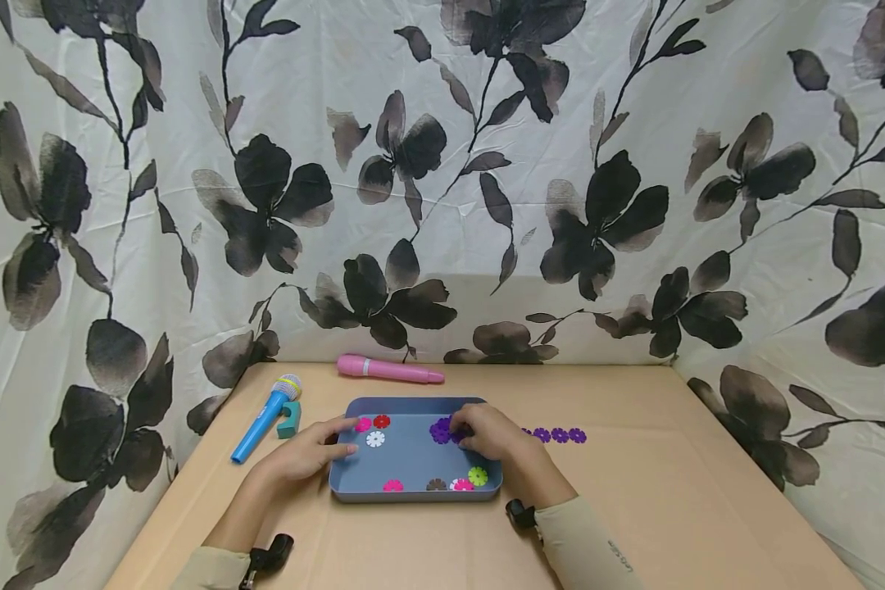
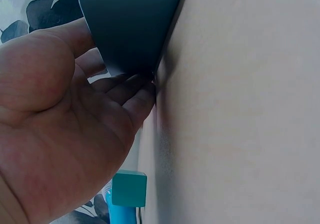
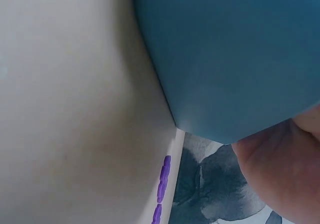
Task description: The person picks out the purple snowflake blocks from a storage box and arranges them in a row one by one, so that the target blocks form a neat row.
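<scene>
"So, where's the purple cluster [image 1: 439, 431]?"
"In the tray [image 1: 413, 496], at the nearer right hand's [image 1: 491, 434] nine o'clock; its grasp, I can't tell. The left hand [image 1: 304, 452] grips the tray's nine-o'clock side."

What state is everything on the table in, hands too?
Tray: upright, holding flowers
Left hand: holding the tray's left side
Right hand: curled at purple flowers, grip unclear
Purple row: flat on the table
Blue microphone: lying down
Pink stick: lying down
Teal block: resting beside blue microphone
</scene>
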Available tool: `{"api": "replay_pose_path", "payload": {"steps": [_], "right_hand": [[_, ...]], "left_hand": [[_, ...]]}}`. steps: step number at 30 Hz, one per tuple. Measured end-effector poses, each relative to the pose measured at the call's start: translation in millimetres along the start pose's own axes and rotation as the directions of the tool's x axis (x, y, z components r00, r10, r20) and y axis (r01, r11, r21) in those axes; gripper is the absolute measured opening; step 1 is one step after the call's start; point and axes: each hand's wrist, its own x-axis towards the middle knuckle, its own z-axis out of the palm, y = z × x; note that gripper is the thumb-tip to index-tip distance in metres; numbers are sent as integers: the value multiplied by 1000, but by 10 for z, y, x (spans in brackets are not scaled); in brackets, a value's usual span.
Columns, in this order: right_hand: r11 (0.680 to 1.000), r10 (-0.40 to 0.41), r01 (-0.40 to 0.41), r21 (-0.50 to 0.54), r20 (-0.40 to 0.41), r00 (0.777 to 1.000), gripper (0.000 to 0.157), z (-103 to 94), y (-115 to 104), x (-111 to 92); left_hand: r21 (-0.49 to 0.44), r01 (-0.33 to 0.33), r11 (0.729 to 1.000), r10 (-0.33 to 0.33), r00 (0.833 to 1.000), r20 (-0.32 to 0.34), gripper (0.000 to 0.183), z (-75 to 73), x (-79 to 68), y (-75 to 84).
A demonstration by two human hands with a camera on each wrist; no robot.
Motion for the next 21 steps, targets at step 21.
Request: {"api": "replay_pose_path", "payload": {"steps": [21], "right_hand": [[994,-24,26,108,-25,999,12,-15,27,-48]], "left_hand": [[7,3,1000,-3,1000,-5,63,-1,-5,3]]}}
